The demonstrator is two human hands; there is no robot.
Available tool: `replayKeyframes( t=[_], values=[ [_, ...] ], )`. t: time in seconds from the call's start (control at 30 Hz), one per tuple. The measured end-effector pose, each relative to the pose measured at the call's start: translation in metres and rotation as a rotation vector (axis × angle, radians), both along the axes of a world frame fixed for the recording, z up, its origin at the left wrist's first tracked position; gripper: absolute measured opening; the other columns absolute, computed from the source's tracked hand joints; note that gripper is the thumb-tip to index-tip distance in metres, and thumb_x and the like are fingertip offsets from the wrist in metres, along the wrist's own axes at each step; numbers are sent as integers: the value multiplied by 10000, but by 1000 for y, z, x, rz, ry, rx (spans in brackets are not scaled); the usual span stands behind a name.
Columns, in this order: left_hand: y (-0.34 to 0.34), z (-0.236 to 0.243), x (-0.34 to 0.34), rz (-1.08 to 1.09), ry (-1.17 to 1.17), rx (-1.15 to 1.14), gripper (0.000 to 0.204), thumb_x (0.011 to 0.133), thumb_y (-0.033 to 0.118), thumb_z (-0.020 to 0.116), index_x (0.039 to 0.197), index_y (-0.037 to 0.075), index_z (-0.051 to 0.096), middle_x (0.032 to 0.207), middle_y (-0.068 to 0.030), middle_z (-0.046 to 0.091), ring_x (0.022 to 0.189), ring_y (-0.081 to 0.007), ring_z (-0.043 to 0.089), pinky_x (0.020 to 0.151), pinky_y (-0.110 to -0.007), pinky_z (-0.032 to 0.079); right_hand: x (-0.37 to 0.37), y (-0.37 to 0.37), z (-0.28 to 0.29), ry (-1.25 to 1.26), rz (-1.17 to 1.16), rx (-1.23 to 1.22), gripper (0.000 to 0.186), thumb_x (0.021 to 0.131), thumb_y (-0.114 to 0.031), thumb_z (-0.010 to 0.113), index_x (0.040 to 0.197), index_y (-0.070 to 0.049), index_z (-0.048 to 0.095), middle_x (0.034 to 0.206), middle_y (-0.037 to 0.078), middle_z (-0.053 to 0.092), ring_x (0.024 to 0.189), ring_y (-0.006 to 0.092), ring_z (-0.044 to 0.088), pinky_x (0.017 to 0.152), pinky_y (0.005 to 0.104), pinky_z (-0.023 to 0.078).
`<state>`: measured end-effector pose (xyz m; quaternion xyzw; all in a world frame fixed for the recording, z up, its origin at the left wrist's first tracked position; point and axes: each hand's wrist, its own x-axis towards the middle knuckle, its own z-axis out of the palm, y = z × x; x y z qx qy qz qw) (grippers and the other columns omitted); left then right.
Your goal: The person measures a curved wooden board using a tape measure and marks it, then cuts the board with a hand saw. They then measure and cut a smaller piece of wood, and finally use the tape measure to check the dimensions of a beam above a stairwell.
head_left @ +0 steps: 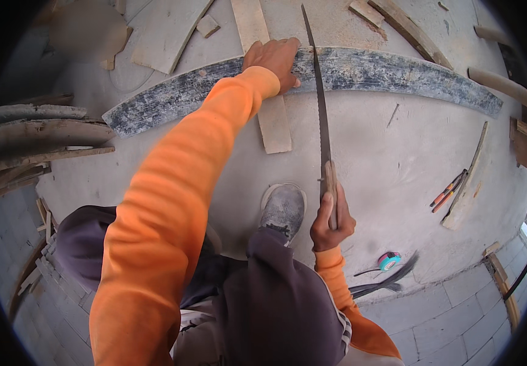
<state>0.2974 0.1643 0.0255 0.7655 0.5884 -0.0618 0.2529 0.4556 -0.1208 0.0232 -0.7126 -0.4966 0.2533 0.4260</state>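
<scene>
The scene is lit evenly by diffuse light, and only soft, faint shadows are cast on the floor (pixel 373 158). Straight edges are bent toward the rim, which is swallowed by black. Detail is lost in a round blurred patch (pixel 88 30) at upper left, while the saw (pixel 325 134) is clearly resolved.

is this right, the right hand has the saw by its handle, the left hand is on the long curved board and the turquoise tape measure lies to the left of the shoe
Not quite: the turquoise tape measure lies to the right of the shoe, as the head view shows. The rest is right.
</scene>
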Motion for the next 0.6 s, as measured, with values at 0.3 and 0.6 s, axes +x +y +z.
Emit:
replayKeyframes(
  t=[0.3, 0.6],
  values=[
    [1, -2, -8, 32, -27, -7, 599, 799, 288, 839, 1300, 97, 572, 1241, -125, 685, 1231, -316, 603, 1039, -448, 414, -1, -24, 34, 74, 1, -65, 375, 1024, -142, 551, 1279, 116, 647, 1081, 232, 758, 997, 240, 748, 882, 336, 566],
    [-1, -2, -7, -13, 25, 2, 608, 792, 285, 842, 1295, 86, 564, 1241, -127, 678, 1224, -310, 602, 1016, -441, 421, -24, 134, -6, 168, -2, 80, 290, 976, -58, 661, 1239, 59, 689, 969, 207, 766, 797, 170, 730, 705, 278, 553]
  ],
)
